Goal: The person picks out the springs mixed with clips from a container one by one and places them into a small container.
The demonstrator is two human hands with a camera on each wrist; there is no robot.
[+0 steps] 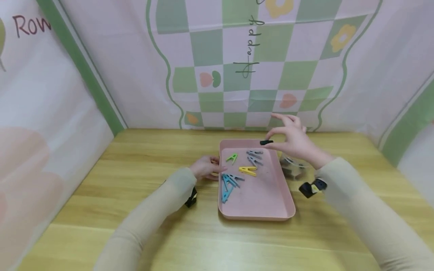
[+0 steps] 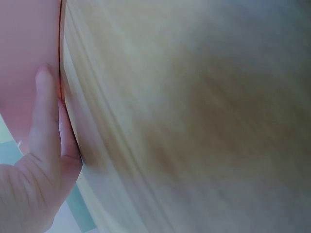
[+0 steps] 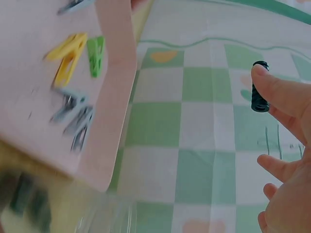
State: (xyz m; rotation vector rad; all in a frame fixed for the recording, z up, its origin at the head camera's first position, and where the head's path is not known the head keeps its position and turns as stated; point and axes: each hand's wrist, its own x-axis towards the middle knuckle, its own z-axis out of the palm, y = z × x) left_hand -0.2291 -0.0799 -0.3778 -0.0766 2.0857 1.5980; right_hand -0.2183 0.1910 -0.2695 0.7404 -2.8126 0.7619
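While the left hand (image 1: 205,168) rests with straight fingers against the pink tray (image 1: 257,214), the right hand (image 1: 294,141) pinches a small black clip (image 1: 266,142) above its far edge. Judged light, rigid, smooth: hold by the ends.

The far backdrop cloth (image 1: 237,56) bears "Happy", handwritten and turned sideways. The left cloth wall (image 1: 51,94) shows red letters — "Row" — cut off.
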